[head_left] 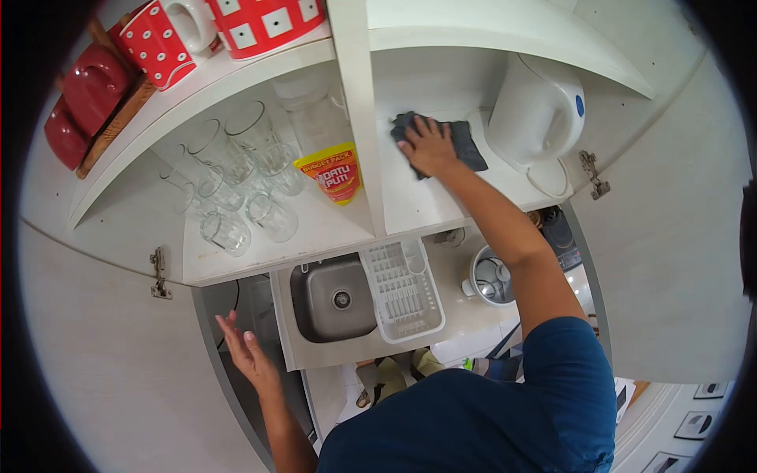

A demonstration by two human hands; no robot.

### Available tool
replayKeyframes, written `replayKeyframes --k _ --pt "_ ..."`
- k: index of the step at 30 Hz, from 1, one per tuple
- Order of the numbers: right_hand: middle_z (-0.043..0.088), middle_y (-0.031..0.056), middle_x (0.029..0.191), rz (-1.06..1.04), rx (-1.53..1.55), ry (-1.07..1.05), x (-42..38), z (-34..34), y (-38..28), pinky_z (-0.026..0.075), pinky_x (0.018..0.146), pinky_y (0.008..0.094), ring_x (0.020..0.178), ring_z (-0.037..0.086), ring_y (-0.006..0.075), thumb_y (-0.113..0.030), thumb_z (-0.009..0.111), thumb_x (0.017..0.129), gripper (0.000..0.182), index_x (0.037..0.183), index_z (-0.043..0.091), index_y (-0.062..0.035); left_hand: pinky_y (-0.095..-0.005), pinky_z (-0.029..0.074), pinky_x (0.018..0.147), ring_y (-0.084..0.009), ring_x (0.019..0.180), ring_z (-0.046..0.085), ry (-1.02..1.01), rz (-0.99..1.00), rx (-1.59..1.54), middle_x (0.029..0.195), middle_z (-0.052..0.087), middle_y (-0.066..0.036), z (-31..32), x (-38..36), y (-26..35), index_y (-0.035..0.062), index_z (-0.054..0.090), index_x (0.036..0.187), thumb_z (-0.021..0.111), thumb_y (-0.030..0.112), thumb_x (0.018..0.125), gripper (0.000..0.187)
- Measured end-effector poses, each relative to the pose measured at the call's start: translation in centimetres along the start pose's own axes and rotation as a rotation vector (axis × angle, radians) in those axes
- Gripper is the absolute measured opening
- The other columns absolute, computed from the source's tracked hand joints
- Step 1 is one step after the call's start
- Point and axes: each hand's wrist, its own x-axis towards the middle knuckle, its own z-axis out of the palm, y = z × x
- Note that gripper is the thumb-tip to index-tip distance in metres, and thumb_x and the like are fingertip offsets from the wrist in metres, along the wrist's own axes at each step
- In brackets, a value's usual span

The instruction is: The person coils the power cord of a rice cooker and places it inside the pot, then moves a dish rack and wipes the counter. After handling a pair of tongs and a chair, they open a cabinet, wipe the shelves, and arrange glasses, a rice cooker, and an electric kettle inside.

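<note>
The left hand (254, 364) is open and empty in the air, the sink (322, 303) to its right. Farther off, the right hand (431, 150) presses, fingers wide, on a dark cloth (471, 153) (rather rumpled) on the shelf (412, 211); right of that hand is a kettle (522, 114).

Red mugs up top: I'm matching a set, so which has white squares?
The rightmost mug, beside the upright panel; its neighbour has round dots, the darker two look plain.
</note>
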Motion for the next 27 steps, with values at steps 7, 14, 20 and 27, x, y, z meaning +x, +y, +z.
replayKeyframes --k 7,14,20,27 --pt "0.017 0.0092 0.151 -0.195 -0.029 -0.117 -3.3 -0.2 -5.9 0.005 0.106 0.0644 0.139 0.014 0.0331 -0.039 0.024 0.096 0.051 0.142 0.029 -0.0179 -0.0315 0.029 0.101 -0.0189 0.117 0.043 -0.117 -0.052 -0.147 0.132 0.045 -0.015 2.7 -1.8 0.9 0.0040 0.029 0.142 0.044 0.018 0.095 0.051" --pt "0.014 0.0034 0.153 -0.046 -0.076 -0.139 -14.0 -2.9 3.4 0.004 0.108 0.0617 0.140 0.012 0.0300 -0.045 0.024 0.096 0.052 0.145 0.022 -0.0293 -0.0356 0.033 0.100 -0.0263 0.118 0.046 -0.185 0.014 -0.107 0.127 0.049 -0.020 2.3 -1.4 1.3 -0.0017 0.029 0.140 0.044 0.019 0.095 0.052" --pt "0.016 0.0141 0.151 0.097 -0.128 -0.059 -12.4 -0.5 0.0 0.006 0.108 0.0597 0.139 0.014 0.0354 -0.042 0.027 0.096 0.060 0.142 0.024 -0.0039 -0.0358 0.031 0.101 -0.0263 0.118 0.047 -0.169 0.017 -0.206 0.127 0.049 -0.020 2.8 -2.6 0.4 -0.0019 0.031 0.140 0.044 0.015 0.094 0.050" --pt "0.019 0.0102 0.151 -0.214 0.064 -0.115 -3.2 -1.4 -4.9 0.008 0.109 0.0592 0.139 0.016 0.0333 -0.039 0.028 0.095 0.056 0.142 0.026 -0.0090 -0.0358 0.031 0.101 -0.0263 0.118 0.047 -0.327 0.032 -0.211 0.123 0.052 -0.021 5.3 -3.3 3.0 -0.0022 0.034 0.138 0.047 0.011 0.092 0.050"
